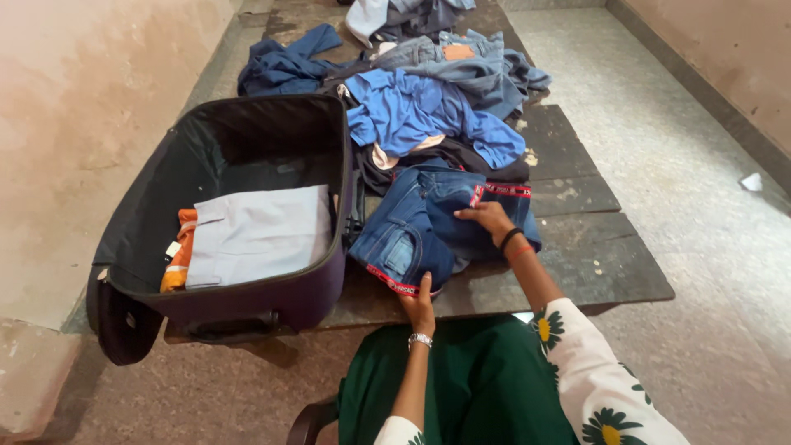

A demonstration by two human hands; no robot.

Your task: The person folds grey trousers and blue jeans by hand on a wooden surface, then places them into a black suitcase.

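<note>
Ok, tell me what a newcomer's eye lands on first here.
Both hands press on folded blue jeans at the table's near edge: left hand on the hem, right hand on top. Left of them an open dark suitcase holds a folded grey garment. Behind lies a heap of blue clothes.

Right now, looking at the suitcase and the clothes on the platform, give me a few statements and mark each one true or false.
1. The suitcase lies open. True.
2. Both hands rest on the blue jeans. True: the left hand is at their near edge, the right hand on top.
3. The suitcase holds nothing. False: a folded pale grey garment lies inside, with an orange garment beside it.
4. The jeans lie inside the suitcase. False: they lie on the dark platform, beside the suitcase.
5. A heap of blue clothes lies beyond the jeans. True.
</note>
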